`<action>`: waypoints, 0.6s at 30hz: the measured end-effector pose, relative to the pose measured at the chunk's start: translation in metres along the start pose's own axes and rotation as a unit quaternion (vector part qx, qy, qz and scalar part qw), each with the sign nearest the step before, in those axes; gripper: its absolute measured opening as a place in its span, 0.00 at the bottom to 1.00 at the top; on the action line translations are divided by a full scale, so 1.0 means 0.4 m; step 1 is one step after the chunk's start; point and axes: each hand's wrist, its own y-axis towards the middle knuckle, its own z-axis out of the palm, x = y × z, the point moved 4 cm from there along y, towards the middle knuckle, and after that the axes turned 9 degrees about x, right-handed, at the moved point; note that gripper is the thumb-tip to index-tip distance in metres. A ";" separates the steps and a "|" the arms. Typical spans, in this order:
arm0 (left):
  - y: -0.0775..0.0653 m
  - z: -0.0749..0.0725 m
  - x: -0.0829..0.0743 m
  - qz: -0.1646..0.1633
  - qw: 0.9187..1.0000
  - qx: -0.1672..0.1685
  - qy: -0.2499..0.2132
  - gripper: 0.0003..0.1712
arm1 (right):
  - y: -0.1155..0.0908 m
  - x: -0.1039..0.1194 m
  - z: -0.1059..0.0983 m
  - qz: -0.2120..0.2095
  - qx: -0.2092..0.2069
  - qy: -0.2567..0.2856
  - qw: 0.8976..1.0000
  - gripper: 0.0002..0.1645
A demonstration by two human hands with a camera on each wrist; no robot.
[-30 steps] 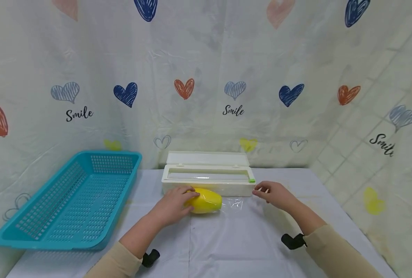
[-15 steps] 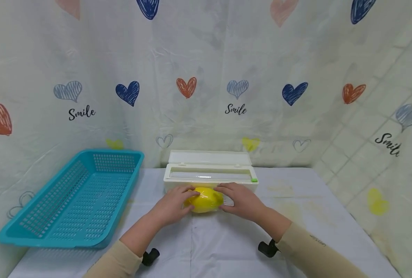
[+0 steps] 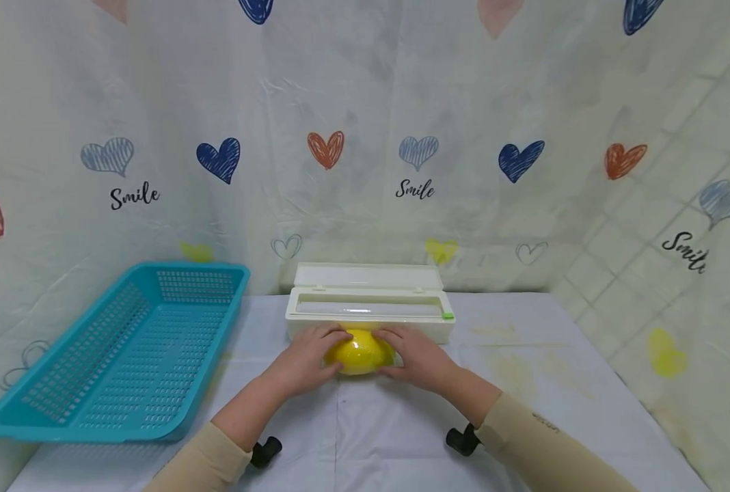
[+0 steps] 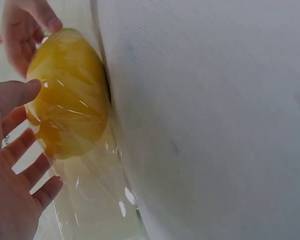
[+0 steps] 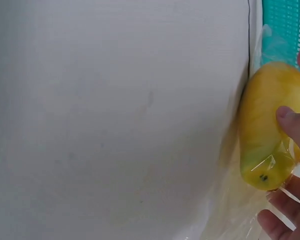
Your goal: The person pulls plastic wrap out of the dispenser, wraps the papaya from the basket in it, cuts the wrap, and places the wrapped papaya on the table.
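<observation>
A glossy yellow oval fruit (image 3: 360, 352), greenish at one end, lies on the table in clear cling film (image 4: 90, 175). My left hand (image 3: 306, 359) holds its left end, thumb on the near side and fingers on the far side; in the left wrist view the fingers are spread. Around the right end my right hand (image 3: 415, 359) holds it likewise, its thumb (image 5: 290, 120) laid on the film over the skin. Right behind the fruit stands a white cling film dispenser (image 3: 371, 333), its lid raised. The hands cover both ends of the fruit in the head view.
A turquoise perforated basket (image 3: 183, 417) stands on the left of the white-covered table (image 3: 396, 437). Behind the table hangs a pale curtain (image 3: 365, 225) printed with hearts. Black wrist mounts (image 3: 462, 441) sit below both wrists.
My right hand has come left from the dispenser's right corner to the fruit's right end and now holds it. The fruit looks turned slightly. My left hand has stayed at the left end.
</observation>
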 end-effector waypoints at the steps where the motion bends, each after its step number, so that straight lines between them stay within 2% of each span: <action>1: 0.001 0.001 0.001 0.000 1.000 0.000 -0.004 0.29 | 0.001 -0.001 0.002 0.007 0.006 -0.001 1.000 0.42; 8: 0.004 0.005 0.005 -0.011 1.000 0.009 -0.011 0.32 | 0.010 -0.005 0.000 0.033 0.016 -0.032 0.999 0.39; 12: 0.005 0.008 0.004 -0.015 1.000 0.016 -0.009 0.36 | 0.011 -0.008 0.003 0.042 0.035 -0.042 0.998 0.44; 15: 0.006 0.011 0.004 -0.013 1.000 0.020 0.005 0.38 | 0.012 -0.010 0.013 0.029 0.053 -0.058 0.997 0.48; 18: 0.007 0.018 0.010 -0.012 0.999 0.022 0.020 0.39 | 0.013 -0.012 0.022 0.002 0.051 -0.075 0.996 0.47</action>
